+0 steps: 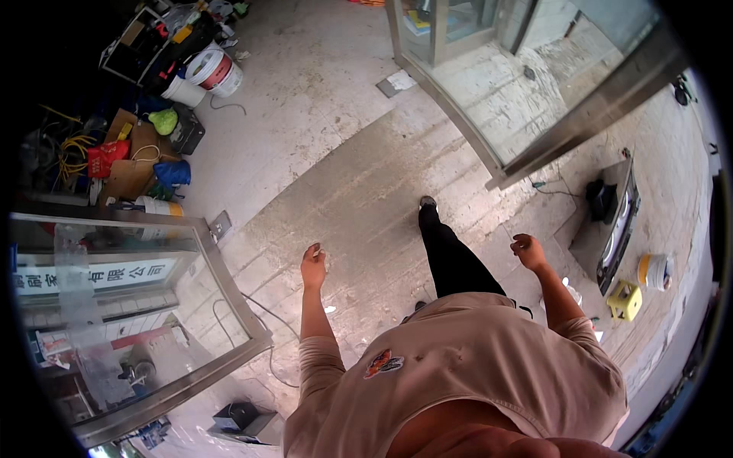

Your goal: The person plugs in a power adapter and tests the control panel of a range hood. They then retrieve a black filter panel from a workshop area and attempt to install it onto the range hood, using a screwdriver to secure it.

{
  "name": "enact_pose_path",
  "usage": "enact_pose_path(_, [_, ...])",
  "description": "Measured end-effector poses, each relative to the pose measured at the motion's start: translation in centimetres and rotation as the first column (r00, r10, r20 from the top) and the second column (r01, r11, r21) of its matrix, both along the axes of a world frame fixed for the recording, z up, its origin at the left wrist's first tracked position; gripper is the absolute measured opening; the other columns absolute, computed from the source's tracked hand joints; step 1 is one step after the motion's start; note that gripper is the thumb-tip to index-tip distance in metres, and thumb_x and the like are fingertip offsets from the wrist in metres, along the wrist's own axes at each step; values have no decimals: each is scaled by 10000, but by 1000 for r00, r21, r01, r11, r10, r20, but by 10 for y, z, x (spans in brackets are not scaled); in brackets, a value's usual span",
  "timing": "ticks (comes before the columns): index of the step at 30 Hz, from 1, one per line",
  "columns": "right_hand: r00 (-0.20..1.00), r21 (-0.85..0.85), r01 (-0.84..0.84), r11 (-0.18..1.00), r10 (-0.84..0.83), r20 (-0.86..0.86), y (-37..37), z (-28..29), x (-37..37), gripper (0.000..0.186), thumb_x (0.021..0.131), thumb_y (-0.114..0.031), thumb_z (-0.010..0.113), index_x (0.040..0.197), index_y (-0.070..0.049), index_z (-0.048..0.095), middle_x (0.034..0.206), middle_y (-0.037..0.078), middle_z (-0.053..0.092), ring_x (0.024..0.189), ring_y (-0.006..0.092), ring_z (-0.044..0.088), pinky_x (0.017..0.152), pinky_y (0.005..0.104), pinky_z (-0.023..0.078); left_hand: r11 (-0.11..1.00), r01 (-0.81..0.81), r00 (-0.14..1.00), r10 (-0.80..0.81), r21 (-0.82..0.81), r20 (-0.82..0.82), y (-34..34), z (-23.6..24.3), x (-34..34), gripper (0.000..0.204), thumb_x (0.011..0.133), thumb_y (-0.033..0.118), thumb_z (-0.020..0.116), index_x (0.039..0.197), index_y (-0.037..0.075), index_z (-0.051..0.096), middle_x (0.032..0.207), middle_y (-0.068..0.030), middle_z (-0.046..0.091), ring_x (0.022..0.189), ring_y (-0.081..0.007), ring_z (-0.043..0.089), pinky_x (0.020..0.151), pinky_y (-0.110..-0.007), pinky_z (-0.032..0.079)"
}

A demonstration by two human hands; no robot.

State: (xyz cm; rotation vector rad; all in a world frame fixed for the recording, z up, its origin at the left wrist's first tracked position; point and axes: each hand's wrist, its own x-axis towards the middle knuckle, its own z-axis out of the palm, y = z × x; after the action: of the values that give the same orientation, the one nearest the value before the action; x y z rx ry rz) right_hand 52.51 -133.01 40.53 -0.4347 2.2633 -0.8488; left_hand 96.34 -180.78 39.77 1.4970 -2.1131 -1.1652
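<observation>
My left hand (313, 266) hangs in front of me over the floor, its fingers bent and drawn together. A tiny pale spot shows at the fingertips, too small to name. My right hand (528, 252) is held out to the right side, fingers loosely curled and somewhat apart, with no object visible in it. Neither hand touches anything around it. Between them, one leg in black trousers (458, 263) is stretched forward, its dark shoe (427, 203) on the worn concrete floor (343, 183).
Glass doors with metal frames stand at left (229, 355) and upper right (469, 141). Buckets (215, 70), cardboard (136, 164) and cables (75, 149) crowd the far left. A yellow stool (624, 300), another bucket (655, 272) and a grey panel (603, 237) are on the right.
</observation>
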Motion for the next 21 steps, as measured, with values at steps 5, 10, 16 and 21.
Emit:
enact_pose_path(5, [946,-43,-312,949,307,-101,-232,8,-139,406,805,-238,705,1127,1,644,855,114,710,812,226,678,746,336,530,993,-5,981,-17,115,193,-67,22,-72,310,904,203,594,1190,85,617,1194,-135,629,1001,-269,651,865,-375,508])
enact_pose_path(10, [826,-271,-562,781,550,-128,-546,128,-217,343,820,-173,706,1119,-24,628,856,71,678,706,169,620,676,301,510,933,-247,900,122,260,418,-69,29,34,240,857,173,618,1068,74,678,1121,-106,664,1048,-323,607,875,-417,499])
enact_pose_path(16, [772,-354,-624,697,621,-138,-796,185,-281,321,841,-178,689,1121,-36,627,869,62,674,712,167,608,693,292,508,698,-574,795,350,429,494,-148,59,9,168,707,141,765,785,64,638,918,-133,650,850,-319,610,757,-438,499])
enact_pose_path(21, [827,-54,-559,827,553,-100,-839,152,-345,368,838,-229,684,1137,-23,623,870,102,690,815,193,666,730,302,519,647,-555,814,292,523,502,-326,59,-50,232,804,230,662,974,74,673,1035,-141,666,879,-292,651,786,-397,511])
